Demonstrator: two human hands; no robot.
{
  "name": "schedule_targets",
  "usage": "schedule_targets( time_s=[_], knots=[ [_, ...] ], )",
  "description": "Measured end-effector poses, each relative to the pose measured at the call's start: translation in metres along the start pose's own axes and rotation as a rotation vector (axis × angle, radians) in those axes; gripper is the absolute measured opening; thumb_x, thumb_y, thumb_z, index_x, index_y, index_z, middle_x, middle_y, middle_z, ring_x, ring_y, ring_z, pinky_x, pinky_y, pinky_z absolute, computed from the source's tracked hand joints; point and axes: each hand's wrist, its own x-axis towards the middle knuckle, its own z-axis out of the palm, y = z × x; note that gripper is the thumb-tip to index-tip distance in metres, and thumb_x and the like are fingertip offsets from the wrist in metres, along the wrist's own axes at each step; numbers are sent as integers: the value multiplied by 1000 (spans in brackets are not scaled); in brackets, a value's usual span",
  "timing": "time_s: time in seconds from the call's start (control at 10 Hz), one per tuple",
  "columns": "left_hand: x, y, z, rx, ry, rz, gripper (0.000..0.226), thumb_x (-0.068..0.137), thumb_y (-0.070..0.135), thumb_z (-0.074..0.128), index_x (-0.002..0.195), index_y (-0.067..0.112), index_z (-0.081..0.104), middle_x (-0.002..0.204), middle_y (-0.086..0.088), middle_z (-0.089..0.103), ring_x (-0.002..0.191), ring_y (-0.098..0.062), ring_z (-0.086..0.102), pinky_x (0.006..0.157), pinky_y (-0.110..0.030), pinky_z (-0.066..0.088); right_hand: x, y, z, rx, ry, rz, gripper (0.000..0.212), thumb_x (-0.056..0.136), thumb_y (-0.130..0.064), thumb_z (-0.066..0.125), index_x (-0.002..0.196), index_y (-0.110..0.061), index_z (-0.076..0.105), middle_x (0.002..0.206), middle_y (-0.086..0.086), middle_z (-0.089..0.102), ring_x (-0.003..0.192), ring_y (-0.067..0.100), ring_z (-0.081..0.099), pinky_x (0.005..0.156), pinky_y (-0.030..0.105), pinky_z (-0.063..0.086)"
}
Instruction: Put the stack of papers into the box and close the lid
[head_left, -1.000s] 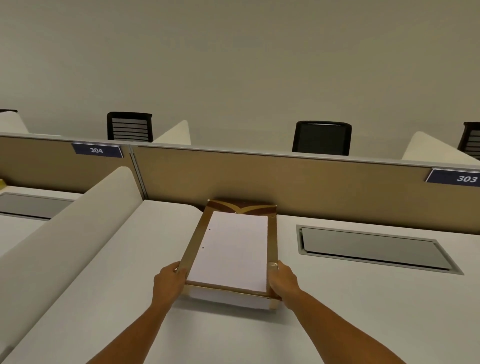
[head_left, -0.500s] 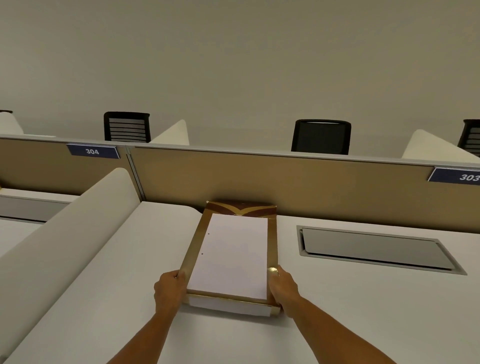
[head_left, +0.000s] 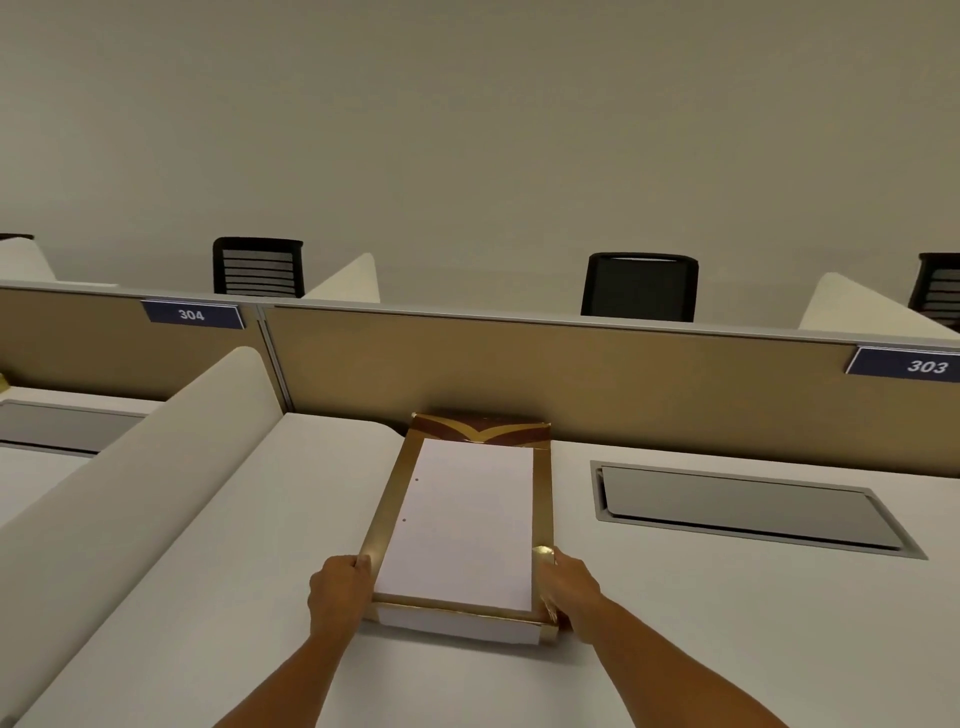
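your left hand (head_left: 340, 590) and right hand (head_left: 569, 584) clasp the near corners of the shallow gold cardboard box (head_left: 387, 512) mid-desk toward the near edge, thick white paper stack (head_left: 462, 525) inside, brown-gold lid (head_left: 480, 428) open behind; likely heavy, thin walls, so grip underneath.

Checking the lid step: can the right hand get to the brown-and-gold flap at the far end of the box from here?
Probably yes. The flap stands unobstructed at the box's far end, with only the flat paper stack between. The right hand must first leave the near corner.
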Motion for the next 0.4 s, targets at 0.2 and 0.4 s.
schedule_targets(
  time_s=[0.2,0.4],
  knots=[
    [-6,5,-11,244,-136,101,35,101,37,46,104,7,64,101,-8,72,87,-22,67,85,-33,54,-11,8,-8,12,-66,-3,43,103,-37,34,126,-11,58,109,7,68,91,19,62,78,27,48],
    [-27,51,-32,465,-64,314,59,93,58,47,132,14,53,133,-3,63,119,-25,64,101,-39,52,-25,4,-39,-122,-27,-160,68,101,-42,47,157,-11,23,163,11,30,146,32,37,111,39,41]
  ],
)
